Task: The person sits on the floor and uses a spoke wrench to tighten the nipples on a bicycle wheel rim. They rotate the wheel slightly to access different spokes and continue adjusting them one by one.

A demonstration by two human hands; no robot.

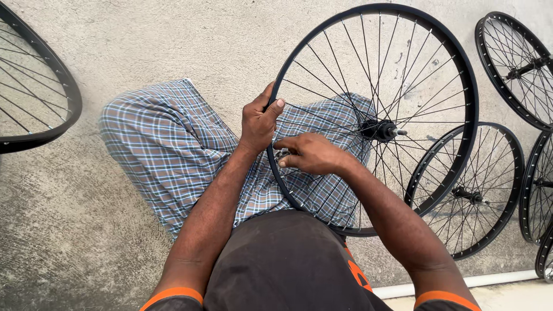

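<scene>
A black spoked bicycle wheel point(461, 63) stands upright across my lap, its hub point(379, 130) and axle pointing right. My left hand point(259, 122) is closed around the rim on its near-left side, thumb on top. My right hand point(311, 153) reaches through the spokes just inside the rim, fingers pinched on a small metal piece at a spoke end; what it is I cannot tell. My legs in checked cloth point(167, 150) lie under the wheel.
Several more black spoked wheels lie on the concrete floor: one behind the held wheel point(507, 190), others at the right edge point(518, 69), and one at the far left point(52, 92). A white pipe point(495, 280) runs along the floor at bottom right.
</scene>
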